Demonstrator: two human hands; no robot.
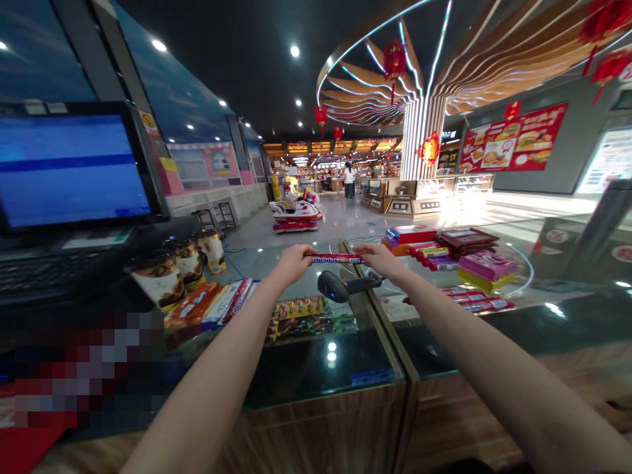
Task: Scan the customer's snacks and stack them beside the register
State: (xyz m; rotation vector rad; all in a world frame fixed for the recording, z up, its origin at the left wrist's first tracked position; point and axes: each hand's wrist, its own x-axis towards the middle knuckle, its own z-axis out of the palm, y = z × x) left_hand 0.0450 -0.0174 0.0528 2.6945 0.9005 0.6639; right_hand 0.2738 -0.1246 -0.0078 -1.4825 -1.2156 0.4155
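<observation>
Both hands hold a red Mentos roll (332, 259) level above the glass counter (306, 368). My left hand (292, 263) pinches its left end. My right hand (378, 259) pinches its right end. Just below the roll, a dark handheld barcode scanner (340, 287) lies on the counter seam, close under my right hand. Both forearms reach forward from the bottom of the view.
A stack of candy rolls and packets (447, 253) lies on the right glass top. Snack packets (207, 304) and cups (158, 280) sit at the left by a blue monitor (69, 168) and keyboard. Beyond is a mall floor with kiddie-ride cars (295, 214) and a distant person (349, 179).
</observation>
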